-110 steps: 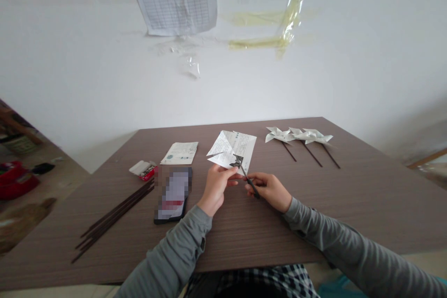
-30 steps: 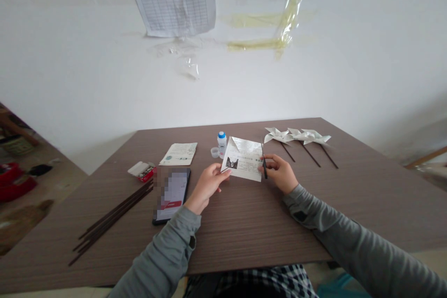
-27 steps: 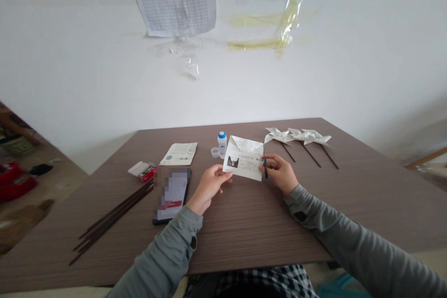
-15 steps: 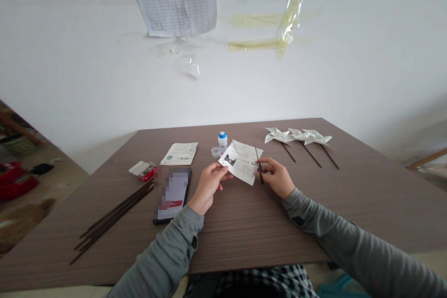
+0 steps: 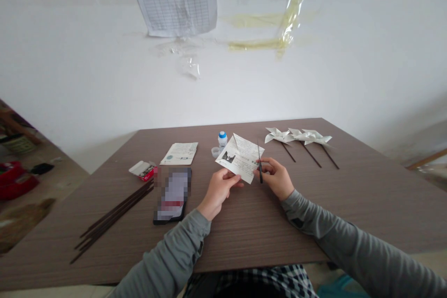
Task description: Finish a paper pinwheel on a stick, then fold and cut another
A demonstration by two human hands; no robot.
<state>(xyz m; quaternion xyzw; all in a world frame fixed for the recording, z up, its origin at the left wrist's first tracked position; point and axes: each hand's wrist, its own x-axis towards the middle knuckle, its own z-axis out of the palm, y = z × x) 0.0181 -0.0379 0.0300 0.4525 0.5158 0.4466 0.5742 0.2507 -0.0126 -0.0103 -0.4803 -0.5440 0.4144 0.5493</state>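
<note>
While held above the table [image 5: 314,223], paper [image 5: 240,158] spans both hands | left hand [image 5: 221,188] pinches its near edge | right hand [image 5: 275,178] grips scissors [image 5: 259,164] at its right edge

The printed paper square [image 5: 240,159] was held up off the table, tilted, with small text all over it and a little dark picture near its left corner. The thin dark scissors [image 5: 259,164] stood nearly upright right at its right edge, blades pointing up, looked pretty much closed.
</note>
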